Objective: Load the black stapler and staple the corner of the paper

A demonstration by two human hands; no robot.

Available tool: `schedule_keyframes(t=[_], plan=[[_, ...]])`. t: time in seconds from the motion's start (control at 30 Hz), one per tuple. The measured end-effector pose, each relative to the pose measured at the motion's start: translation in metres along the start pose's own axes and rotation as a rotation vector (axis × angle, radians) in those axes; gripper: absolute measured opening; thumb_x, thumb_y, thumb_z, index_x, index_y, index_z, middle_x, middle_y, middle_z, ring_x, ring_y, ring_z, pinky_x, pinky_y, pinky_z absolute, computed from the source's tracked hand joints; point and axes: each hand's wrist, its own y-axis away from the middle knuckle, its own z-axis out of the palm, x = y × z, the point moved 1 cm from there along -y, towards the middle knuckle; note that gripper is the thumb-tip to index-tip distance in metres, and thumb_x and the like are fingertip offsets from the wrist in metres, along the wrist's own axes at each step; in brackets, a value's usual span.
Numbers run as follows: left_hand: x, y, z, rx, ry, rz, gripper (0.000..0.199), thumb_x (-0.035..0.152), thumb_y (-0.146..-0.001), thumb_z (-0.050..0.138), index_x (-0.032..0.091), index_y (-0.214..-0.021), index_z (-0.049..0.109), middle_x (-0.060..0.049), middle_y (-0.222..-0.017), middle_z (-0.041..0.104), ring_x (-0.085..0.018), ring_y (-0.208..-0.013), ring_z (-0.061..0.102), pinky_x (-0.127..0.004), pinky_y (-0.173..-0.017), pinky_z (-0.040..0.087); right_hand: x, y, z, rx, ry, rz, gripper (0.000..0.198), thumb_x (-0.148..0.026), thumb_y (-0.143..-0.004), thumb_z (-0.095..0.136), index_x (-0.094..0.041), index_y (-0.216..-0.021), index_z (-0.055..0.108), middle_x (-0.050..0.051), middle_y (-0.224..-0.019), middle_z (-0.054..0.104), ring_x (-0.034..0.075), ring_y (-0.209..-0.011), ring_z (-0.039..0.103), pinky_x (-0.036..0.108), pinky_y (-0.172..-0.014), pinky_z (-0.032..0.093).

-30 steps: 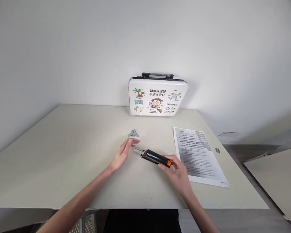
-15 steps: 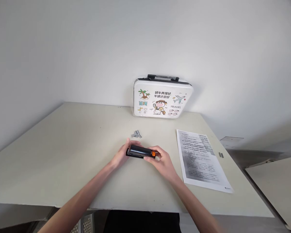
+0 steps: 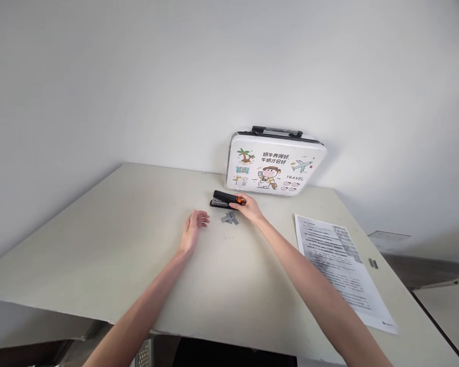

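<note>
A black stapler (image 3: 222,198) with an orange piece at its right end is near the back of the table, just in front of the case. My right hand (image 3: 248,208) grips it by that orange end, thumb in front and fingers behind. My left hand (image 3: 194,227) is apart from the stapler, to its lower left, with nothing in it and its fingers loosely spread. Several grey strips of staples (image 3: 230,218) lie in a small pile just below the stapler, between the two hands.
A white case (image 3: 275,165) with cartoon prints leans against the wall at the back. On the right of the pale table (image 3: 118,244) lies a printed sheet (image 3: 336,270), partly behind my right forearm. More grey staple strips (image 3: 373,263) sit near the table's right edge.
The stapler has moved away from me, past the staple pile, in my right hand. My left hand has let go of it and is now apart. The view has shifted a little left.
</note>
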Motion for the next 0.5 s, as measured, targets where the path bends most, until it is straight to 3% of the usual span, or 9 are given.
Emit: schedule_keyframes(t=[0.17,0.27,0.37,0.5], plan=[[0.001,0.000,-0.001,-0.025,-0.074,0.015,0.052,0.070,-0.095,0.052,0.020,-0.095,0.068,-0.010,-0.098,0.070,-0.025,-0.091,0.066,-0.039,-0.086,0.051,0.002,-0.004,0.011,-0.030,0.102,-0.065,0.039,-0.041,-0.077,0.079,-0.023,-0.111,0.075,0.006,-0.112,0.079,0.024,-0.101,0.072,0.039,-0.093,0.055],[0.003,0.004,0.002,-0.063,-0.151,0.037,0.043,0.063,-0.095,0.058,0.021,-0.091,0.068,-0.009,-0.095,0.070,-0.025,-0.091,0.065,-0.037,-0.088,0.050,-0.007,0.014,-0.003,-0.020,0.162,-0.110,0.048,-0.040,-0.082,0.076,-0.023,-0.126,0.071,0.010,-0.132,0.073,0.027,-0.118,0.068,0.040,-0.094,0.054],[0.007,0.010,0.007,-0.111,-0.232,0.055,0.036,0.056,-0.095,0.059,0.022,-0.089,0.069,-0.007,-0.093,0.071,-0.024,-0.091,0.066,-0.036,-0.088,0.050,-0.014,0.052,-0.047,0.016,0.250,-0.144,0.053,-0.043,-0.089,0.071,-0.023,-0.138,0.064,0.012,-0.146,0.065,0.030,-0.130,0.062,0.045,-0.097,0.054],[0.011,0.015,0.015,-0.150,-0.326,0.070,0.031,0.050,-0.096,0.059,0.023,-0.088,0.071,-0.006,-0.092,0.073,-0.025,-0.091,0.067,-0.034,-0.083,0.049,-0.006,0.130,-0.137,0.143,0.627,-0.181,0.051,-0.048,-0.100,0.058,-0.024,-0.146,0.058,0.012,-0.148,0.063,0.033,-0.136,0.059,0.056,-0.110,0.049]])
